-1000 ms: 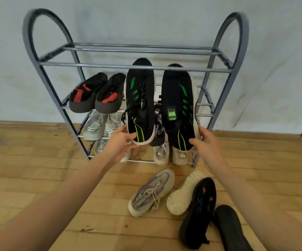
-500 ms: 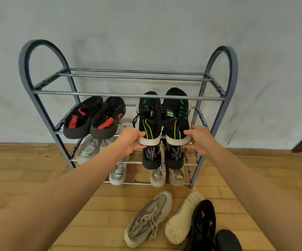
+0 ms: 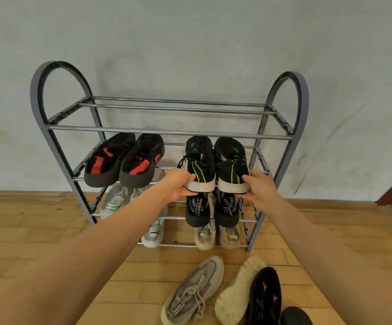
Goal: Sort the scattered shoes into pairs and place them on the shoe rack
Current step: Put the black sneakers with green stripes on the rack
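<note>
Head view gives us a wooden plank floor (image 3: 49,231) meeting a pale wall (image 3: 190,43), with a grey metal shoe rack (image 3: 166,132) standing against it. Our left hand (image 3: 178,186) clasps the heel of the left black-and-green shoe (image 3: 199,165) and our right hand (image 3: 258,188) clasps the heel of the right black-and-green shoe (image 3: 231,165), the two side by side on the second tier, toes toward the wall. We count two black-and-red shoes (image 3: 122,160) beside them, two black shoes (image 3: 211,209) below, and four shoes (image 3: 225,289) loose on the floor.
</note>
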`<control>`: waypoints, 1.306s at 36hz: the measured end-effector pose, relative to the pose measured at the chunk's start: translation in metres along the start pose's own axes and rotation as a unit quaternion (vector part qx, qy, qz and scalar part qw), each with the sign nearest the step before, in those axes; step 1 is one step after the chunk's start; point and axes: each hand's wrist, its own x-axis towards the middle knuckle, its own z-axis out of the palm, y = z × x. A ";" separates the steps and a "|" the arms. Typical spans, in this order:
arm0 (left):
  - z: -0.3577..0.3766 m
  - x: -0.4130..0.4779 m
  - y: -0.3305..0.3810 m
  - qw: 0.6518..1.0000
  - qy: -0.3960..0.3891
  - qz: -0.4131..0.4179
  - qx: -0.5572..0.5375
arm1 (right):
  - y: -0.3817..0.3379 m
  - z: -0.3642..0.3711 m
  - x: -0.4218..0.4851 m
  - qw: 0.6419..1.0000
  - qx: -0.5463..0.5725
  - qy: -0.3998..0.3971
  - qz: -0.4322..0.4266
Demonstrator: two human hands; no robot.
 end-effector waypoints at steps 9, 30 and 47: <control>0.009 0.004 -0.002 1.000 0.014 -0.006 -0.013 | -0.003 -0.002 -0.003 0.999 -0.013 0.036 0.011; -0.003 -0.030 -0.046 0.991 0.038 0.086 0.097 | 0.007 -0.014 -0.050 0.960 -0.272 0.029 -0.062; -0.051 0.017 -0.242 0.856 -0.058 -0.024 0.514 | 0.191 -0.073 -0.028 0.784 -0.576 -0.170 0.157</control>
